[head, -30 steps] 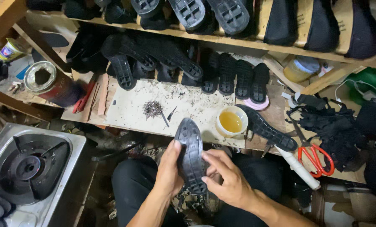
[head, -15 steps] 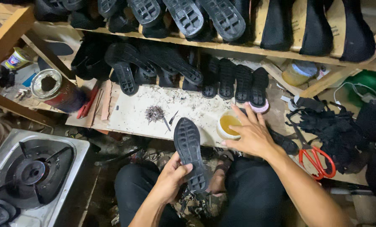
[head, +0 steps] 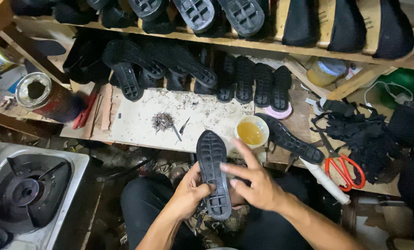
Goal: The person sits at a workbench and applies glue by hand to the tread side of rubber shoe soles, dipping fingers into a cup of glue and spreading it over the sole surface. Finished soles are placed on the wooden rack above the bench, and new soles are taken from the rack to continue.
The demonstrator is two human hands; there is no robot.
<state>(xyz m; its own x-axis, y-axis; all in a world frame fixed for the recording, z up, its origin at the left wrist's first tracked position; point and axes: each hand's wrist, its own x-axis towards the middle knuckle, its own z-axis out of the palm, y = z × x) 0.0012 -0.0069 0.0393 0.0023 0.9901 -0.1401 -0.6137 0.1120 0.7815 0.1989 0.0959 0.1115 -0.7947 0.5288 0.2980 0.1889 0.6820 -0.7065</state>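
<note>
The left hand grips a black shoe sole (tread side up) over the lap; the right hand is open, fingers spread, fingertips touching the sole's right edge; a small bowl of yellow glue sits just beyond the right hand.

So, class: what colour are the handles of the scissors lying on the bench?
Orange-red handles on the scissors, seen clearly in the head view, at the right of the bench.
</note>
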